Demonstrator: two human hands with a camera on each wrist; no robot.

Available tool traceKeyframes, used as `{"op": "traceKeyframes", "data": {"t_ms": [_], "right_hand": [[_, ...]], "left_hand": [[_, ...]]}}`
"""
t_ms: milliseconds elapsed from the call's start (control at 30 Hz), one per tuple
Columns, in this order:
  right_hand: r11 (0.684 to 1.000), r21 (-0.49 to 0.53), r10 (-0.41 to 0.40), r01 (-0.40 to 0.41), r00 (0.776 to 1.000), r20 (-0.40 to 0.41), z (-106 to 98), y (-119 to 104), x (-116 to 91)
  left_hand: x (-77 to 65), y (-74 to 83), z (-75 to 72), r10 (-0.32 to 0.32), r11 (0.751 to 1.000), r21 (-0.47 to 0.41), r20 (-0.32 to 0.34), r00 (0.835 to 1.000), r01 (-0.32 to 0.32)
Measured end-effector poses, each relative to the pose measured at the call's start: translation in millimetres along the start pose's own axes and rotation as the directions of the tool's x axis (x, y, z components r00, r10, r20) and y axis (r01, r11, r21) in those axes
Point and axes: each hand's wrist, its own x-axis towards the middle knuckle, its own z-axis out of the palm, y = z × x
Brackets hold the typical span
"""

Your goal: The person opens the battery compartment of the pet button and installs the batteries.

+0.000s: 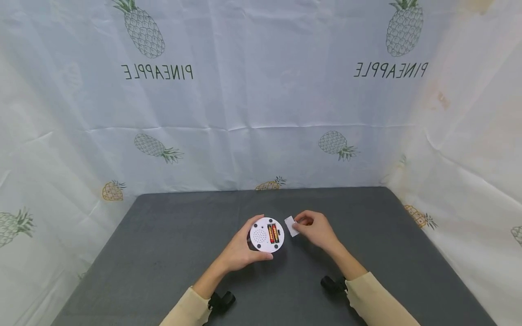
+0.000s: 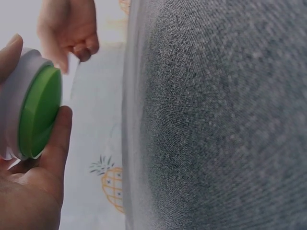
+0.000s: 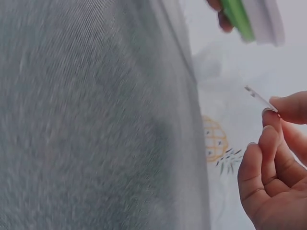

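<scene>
My left hand [image 1: 240,250] grips a round white device by its sides, thumb below and fingers above. The device [image 1: 259,245] has its underside turned toward the head camera, with small dark feet, a patch of speaker holes and an uncovered battery compartment. Two orange-and-black batteries [image 1: 273,233] lie side by side in it. In the left wrist view the device's other face is a green dome [image 2: 45,112]. To its right, my right hand [image 1: 319,231] pinches a thin white battery cover [image 1: 290,225] between thumb and fingers, a little apart from the device.
A dark grey table [image 1: 171,253] lies under both hands. Behind it and at the sides hangs a white pineapple-print cloth [image 1: 244,99]. Black wrist mounts [image 1: 222,302] sit below the forearms, close above the tabletop.
</scene>
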Motion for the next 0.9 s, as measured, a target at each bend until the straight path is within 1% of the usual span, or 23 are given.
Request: {"op": "traceKeyframes", "data": {"t_ms": [167, 233, 400, 533, 700, 900], "right_hand": [[0.996, 0.089, 0.026, -0.025, 0.999, -0.020, -3, -10, -8], [0.992, 0.124, 0.025, -0.022, 0.999, -0.029, -4, -14, -11], [0.976, 0.216, -0.008, 0.019, 0.999, -0.052, -2, -23, -18], [0.962, 0.269, -0.038, 0.048, 0.998, -0.043, 2, -31, -23], [0.960, 0.268, -0.078, 0.083, 0.997, -0.029, 8, -39, -29], [0.974, 0.192, -0.114, 0.117, 0.993, -0.030, 17, -44, -33]], "left_hand": [[0.0, 0.1, 1.3, 0.001, 1.000, -0.007, -0.003, 1.000, -0.001], [0.0, -0.1, 1.5, 0.002, 1.000, -0.013, -0.002, 1.000, -0.002], [0.8, -1.0, 1.3, 0.002, 1.000, -0.029, 0.001, 1.000, -0.002], [1.1, -2.4, 1.1, 0.003, 0.999, -0.050, 0.008, 1.000, -0.002], [0.9, -2.5, 1.3, 0.000, 0.999, -0.044, 0.011, 1.000, 0.000], [-0.6, -0.7, 1.6, 0.000, 1.000, -0.015, 0.004, 1.000, 0.000]]}}
